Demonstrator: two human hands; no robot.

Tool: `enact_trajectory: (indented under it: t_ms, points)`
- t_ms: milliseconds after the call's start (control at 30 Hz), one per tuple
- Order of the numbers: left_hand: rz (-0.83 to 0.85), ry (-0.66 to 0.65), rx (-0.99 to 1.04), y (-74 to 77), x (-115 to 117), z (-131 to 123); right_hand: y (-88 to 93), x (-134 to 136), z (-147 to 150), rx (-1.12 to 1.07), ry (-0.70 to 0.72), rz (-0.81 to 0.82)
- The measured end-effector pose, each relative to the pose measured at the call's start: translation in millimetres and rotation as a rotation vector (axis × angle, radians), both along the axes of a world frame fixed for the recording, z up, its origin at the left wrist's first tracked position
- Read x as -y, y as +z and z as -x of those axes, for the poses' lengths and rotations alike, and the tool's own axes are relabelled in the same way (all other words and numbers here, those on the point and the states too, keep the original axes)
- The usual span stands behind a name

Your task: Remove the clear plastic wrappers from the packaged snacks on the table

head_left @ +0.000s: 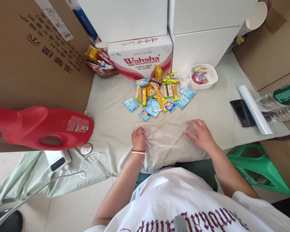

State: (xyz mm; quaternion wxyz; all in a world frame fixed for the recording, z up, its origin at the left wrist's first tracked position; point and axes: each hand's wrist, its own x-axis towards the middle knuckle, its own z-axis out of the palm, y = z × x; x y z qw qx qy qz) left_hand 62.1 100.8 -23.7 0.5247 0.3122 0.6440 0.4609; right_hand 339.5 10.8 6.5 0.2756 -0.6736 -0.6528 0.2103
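Observation:
My left hand, with a beaded bracelet at the wrist, is closed on a clear plastic bag near the front of the cloth-covered table. The bag spreads out limp to the right of that hand. Just past its right end, my right hand is held with thumb and fingers apart and nothing between them. Beyond both hands lies a pile of small wrapped snacks, with blue packets around it.
A white bowl holding packets stands behind right, beside crumpled clear plastic. A Wahaha box is at the back. A red jug is left; a phone, white roll and bottles are right.

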Motion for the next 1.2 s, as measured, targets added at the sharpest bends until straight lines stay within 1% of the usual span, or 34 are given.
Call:
enact_trajectory:
  t_ms: [33, 100, 133, 167, 200, 267, 333, 367, 400, 467, 533, 667, 733, 767, 833, 933, 1000, 1100, 1167, 1200]
  points:
    - [-0.004, -0.025, -0.005, -0.8, 0, -3, 2.6, -6, 7, 0.03, 0.097, -0.048]
    - [-0.004, -0.084, -0.008, -1.3, 2, -8, 0.9, -20, 29, 0.053, 0.313, -0.064]
    - [-0.001, -0.113, -0.01, -0.7, 4, -9, -3.5, -27, 41, 0.062, 0.371, -0.052]
    - [0.001, -0.133, -0.01, 0.4, 6, -9, -9.7, -32, 54, 0.072, 0.383, -0.036]
    - [-0.004, -0.144, -0.031, 1.9, 9, -8, -16.9, -37, 65, 0.078, 0.358, -0.023]
    - [-0.043, -0.158, -0.173, 5.3, 16, -3, -31.4, -41, 80, 0.06, 0.253, -0.025]
    - [-0.081, -0.202, -0.357, 7.8, 23, 3, -42.4, -41, 85, 0.001, 0.161, -0.052]
    - [-0.087, -0.237, -0.406, 8.4, 26, 5, -45.9, -39, 85, -0.042, 0.132, -0.064]
    - [-0.083, -0.273, -0.413, 8.7, 28, 7, -47.9, -38, 83, -0.093, 0.113, -0.071]
    - [-0.063, -0.315, -0.321, 8.6, 30, 8, -48.4, -34, 76, -0.225, 0.087, -0.064]
    - [-0.053, -0.322, -0.218, 8.8, 30, 7, -45.3, -32, 68, -0.407, 0.037, -0.019]
    - [0.004, -0.316, -0.047, 11.9, 28, 2, -37.0, -34, 54, -0.804, -0.158, 0.173]
    - [0.041, -0.299, 0.0, 13.8, 29, 2, -35.3, -37, 50, -0.93, -0.265, 0.246]
    - [0.055, -0.29, 0.011, 14.7, 30, 4, -35.3, -37, 49, -0.96, -0.313, 0.262]
    - [0.076, -0.276, 0.016, 15.8, 31, 10, -36.5, -38, 46, -0.95, -0.393, 0.263]
    - [0.11, -0.265, -0.024, 16.4, 36, 31, -38.9, -37, 41, -0.788, -0.434, 0.203]
    - [0.134, -0.266, -0.063, 16.5, 39, 52, -39.9, -36, 37, -0.613, -0.399, 0.151]
    - [0.151, -0.346, -0.124, 18.2, 41, 84, -40.6, -36, 34, -0.37, -0.307, 0.083]
    - [0.145, -0.4, -0.203, 21.8, 39, 98, -40.6, -37, 35, -0.268, -0.258, 0.044]
    - [0.124, -0.402, -0.282, 24.5, 37, 100, -40.4, -37, 36, -0.232, -0.24, 0.026]
